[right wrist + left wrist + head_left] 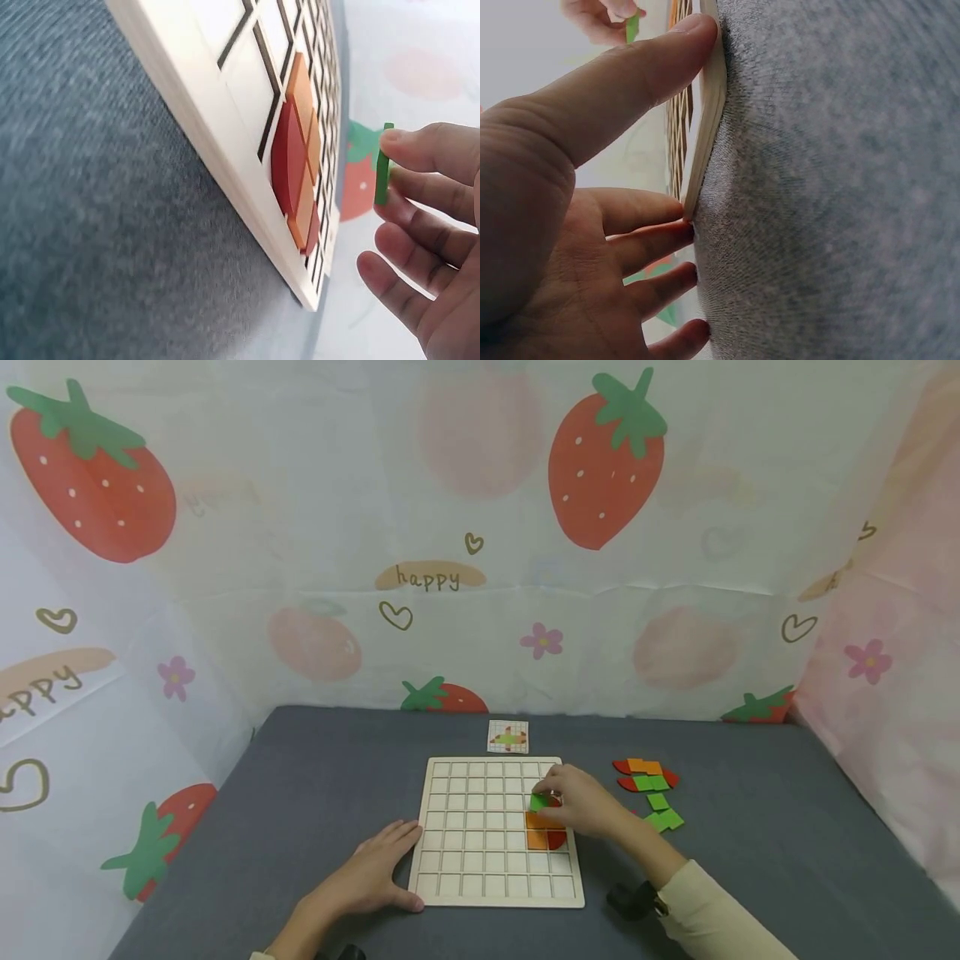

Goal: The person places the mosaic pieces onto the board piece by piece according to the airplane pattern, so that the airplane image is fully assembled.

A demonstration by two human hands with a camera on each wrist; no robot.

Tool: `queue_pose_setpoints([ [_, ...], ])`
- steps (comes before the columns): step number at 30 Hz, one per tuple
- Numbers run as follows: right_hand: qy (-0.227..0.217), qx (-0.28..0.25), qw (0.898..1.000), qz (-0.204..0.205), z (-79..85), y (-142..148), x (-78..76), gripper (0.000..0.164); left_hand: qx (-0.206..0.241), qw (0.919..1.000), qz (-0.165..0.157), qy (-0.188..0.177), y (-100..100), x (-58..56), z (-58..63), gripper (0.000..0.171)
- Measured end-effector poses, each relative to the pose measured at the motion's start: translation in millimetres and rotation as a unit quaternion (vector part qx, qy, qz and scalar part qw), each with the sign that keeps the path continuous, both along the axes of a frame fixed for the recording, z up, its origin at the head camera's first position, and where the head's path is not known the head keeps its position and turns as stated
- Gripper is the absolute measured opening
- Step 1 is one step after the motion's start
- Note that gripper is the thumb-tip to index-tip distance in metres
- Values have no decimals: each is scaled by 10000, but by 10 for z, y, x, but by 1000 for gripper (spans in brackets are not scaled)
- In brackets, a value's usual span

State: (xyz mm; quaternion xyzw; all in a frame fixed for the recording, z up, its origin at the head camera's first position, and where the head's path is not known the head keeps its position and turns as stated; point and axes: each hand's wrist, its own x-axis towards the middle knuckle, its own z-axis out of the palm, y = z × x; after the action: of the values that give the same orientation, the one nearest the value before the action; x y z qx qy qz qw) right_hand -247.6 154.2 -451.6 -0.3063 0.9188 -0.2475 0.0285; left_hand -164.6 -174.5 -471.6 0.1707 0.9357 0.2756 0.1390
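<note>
Right hand [581, 800] pinches a green tile [382, 176]: lower it flat, squarely! Left hand [372, 866], fingers straight, braces the board [495, 902].

The grid board [201, 127] looks smooth wood, the grey cloth [97, 225] rough, matt.

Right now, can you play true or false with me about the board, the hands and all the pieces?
1. The right hand holds a green piece. True.
2. The left hand touches the board. True.
3. Every piece lying on the board is green. False: orange pieces and red pieces lie on it.
4. A small picture card lies on the gray table, just past the board's far edge. True.
5. Nothing else is on the table. False: loose pieces lie to the right of the board.
</note>
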Motion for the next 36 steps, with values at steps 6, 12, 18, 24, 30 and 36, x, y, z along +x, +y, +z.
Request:
queue_pose_setpoints([
  [6,-5,49,9999,136,-25,-79,-4,23,18,10000,3,-8,-3,2,-5,101],
  [12,-74,55,9997,227,-37,-156,-4,26,20,10000,7,8,-8,2,-10,101],
  [18,-165,234,9994,202,-52,-251,-17,26,59,10000,-16,40,-9,9,-2,100],
  [24,-188,344,9989,261,-80,-306,-25,26,69,10000,-9,15,-11,6,-13,101],
  [30,82,399,9980,480,-90,-310,-11,24,50,10000,-7,38,-17,-2,-31,101],
  [36,245,400,9971,599,-120,-322,-15,21,40,10000,-15,40,-16,-4,-32,102],
])
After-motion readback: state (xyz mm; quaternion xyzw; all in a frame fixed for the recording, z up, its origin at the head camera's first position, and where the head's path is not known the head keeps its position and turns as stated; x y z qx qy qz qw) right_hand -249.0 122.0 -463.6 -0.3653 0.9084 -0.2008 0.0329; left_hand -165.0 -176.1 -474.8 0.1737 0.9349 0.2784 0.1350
